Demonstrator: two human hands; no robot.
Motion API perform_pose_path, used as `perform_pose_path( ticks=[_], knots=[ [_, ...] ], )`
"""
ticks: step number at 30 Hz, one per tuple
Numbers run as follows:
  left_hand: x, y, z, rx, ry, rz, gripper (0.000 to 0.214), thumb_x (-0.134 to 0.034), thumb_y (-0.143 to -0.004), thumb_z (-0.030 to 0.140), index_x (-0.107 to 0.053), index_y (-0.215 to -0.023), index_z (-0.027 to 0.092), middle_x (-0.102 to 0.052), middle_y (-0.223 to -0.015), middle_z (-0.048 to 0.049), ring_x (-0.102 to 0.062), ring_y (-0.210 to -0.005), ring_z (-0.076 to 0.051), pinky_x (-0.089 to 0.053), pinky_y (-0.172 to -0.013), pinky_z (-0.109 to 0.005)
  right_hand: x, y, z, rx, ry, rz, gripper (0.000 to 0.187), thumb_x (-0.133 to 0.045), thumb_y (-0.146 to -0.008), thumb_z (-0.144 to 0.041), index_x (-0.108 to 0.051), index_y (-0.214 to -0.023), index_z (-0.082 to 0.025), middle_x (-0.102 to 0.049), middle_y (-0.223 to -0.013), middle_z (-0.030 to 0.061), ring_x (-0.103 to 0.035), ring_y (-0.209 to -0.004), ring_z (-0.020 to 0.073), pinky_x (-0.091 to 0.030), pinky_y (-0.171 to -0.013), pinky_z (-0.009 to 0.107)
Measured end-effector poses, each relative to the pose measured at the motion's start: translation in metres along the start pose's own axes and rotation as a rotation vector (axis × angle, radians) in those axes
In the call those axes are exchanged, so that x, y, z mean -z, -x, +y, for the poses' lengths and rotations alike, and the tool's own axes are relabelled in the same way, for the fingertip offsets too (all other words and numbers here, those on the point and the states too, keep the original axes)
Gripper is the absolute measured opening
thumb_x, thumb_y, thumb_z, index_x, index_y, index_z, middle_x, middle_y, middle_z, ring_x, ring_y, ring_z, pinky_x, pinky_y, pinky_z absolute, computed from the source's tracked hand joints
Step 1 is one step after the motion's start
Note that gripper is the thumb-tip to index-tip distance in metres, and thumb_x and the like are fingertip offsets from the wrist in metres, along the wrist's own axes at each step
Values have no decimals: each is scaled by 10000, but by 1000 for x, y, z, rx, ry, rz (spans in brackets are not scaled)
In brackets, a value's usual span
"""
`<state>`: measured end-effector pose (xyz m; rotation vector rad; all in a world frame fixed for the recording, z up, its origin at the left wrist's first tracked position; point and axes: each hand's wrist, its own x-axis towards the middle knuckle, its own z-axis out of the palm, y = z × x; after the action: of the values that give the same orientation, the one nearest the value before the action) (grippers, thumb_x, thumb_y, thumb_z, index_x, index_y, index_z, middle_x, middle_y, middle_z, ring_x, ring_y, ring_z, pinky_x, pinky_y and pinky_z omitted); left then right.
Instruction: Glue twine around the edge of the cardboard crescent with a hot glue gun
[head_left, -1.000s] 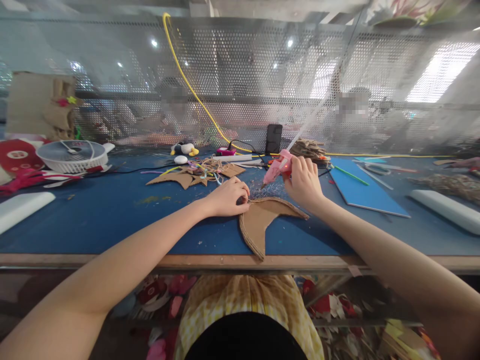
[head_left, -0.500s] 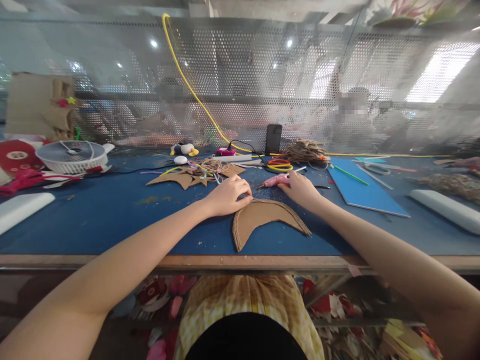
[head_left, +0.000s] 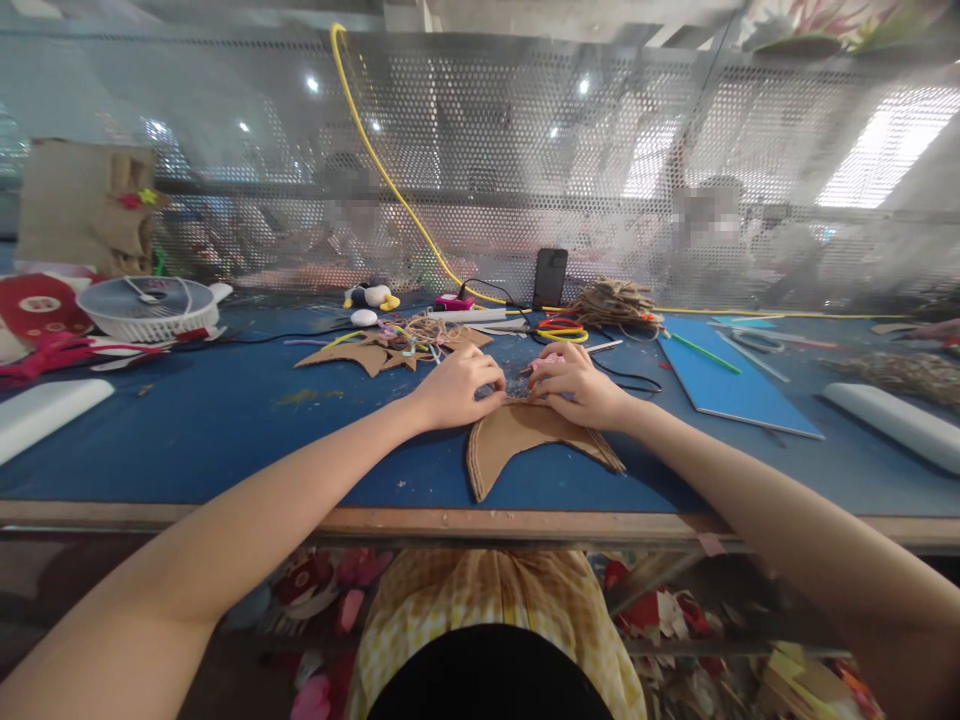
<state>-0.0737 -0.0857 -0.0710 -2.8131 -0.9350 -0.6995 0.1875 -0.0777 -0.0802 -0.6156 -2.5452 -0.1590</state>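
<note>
A crescent-shaped piece of layered brown cardboard (head_left: 504,440) lies near the table's front edge, its horns pointing towards me. My left hand (head_left: 465,388) is closed, with its fingertips pinching at the upper left of the crescent's outer rim. On the upper right of that same rim, the bent fingers of my right hand (head_left: 583,390) are gripping too, covering part of the cardboard. Just behind my right fingers lies a pink glue gun (head_left: 547,361), mostly hidden by the hand and not held.
Star-like cardboard cutouts (head_left: 352,354) and tangled strings lie behind left. A phone (head_left: 550,278) stands at the back beside a bundle of twine (head_left: 615,303). A blue board (head_left: 739,385) is at right, with white blocks (head_left: 904,420) further out. A perforated screen (head_left: 465,150) rises behind.
My right hand has let go of the glue gun and moved left and forward onto the crescent's rim. My left hand has stayed at the rim.
</note>
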Motion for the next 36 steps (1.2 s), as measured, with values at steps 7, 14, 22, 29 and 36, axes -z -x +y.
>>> perform_pose_path(
  ticks=[7, 14, 22, 29, 36],
  knots=[
    [-1, 0, 0, -7, -1, -2, 180, -552, -930, 265, -704, -871, 187, -721, -968, -56, -539, -974, -250, -454, -921, -392, -2, 1, 2, 15, 90, 12, 303, -508, -917, -176, -790, -958, -278, -675, -1225, 57, -407, -1230, 291, -343, -1080, 550],
    [-3, 0, -2, -11, -22, -3, 175, -558, -934, 253, -710, -881, 184, -723, -956, -61, -541, -975, -251, -451, -909, -388, -3, 1, 1, 32, 118, 6, 316, -494, -938, -182, -789, -993, -280, -648, -1249, 73, -402, -1217, 314, -359, -1054, 571],
    [-3, 0, -1, -2, -38, -9, 183, -555, -942, 258, -716, -897, 184, -720, -955, -64, -547, -981, -259, -457, -908, -394, -2, 0, -2, 27, 165, -21, 314, -485, -964, -205, -790, -985, -278, -630, -1292, 75, -404, -1234, 321, -368, -1039, 575],
    [-4, 0, -2, -8, -32, -6, 183, -555, -944, 256, -714, -896, 179, -721, -957, -65, -545, -974, -255, -456, -909, -394, -1, -1, -5, -3, 167, -42, 296, -506, -964, -216, -792, -996, -282, -617, -1338, 76, -403, -1252, 330, -359, -1045, 584],
    [-5, 1, -4, -15, -42, -8, 185, -554, -950, 257, -713, -899, 178, -718, -944, -64, -547, -982, -254, -454, -912, -393, 1, -2, -7, 3, 181, -68, 312, -494, -974, -219, -791, -1034, -298, -596, -1370, 69, -397, -1246, 331, -360, -1039, 587]
  ],
)
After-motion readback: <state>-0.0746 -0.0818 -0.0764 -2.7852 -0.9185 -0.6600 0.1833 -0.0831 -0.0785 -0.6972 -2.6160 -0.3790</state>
